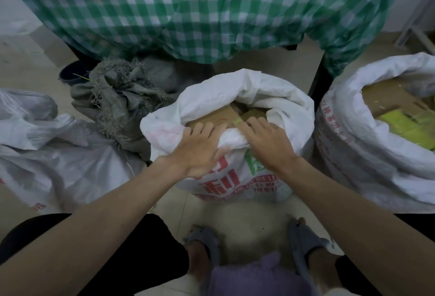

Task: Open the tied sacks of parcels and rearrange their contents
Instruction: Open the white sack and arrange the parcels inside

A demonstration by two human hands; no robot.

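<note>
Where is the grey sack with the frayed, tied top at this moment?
The grey sack stands left of centre in the head view, behind and touching the open white sack, in front of the green checked cloth.
</note>
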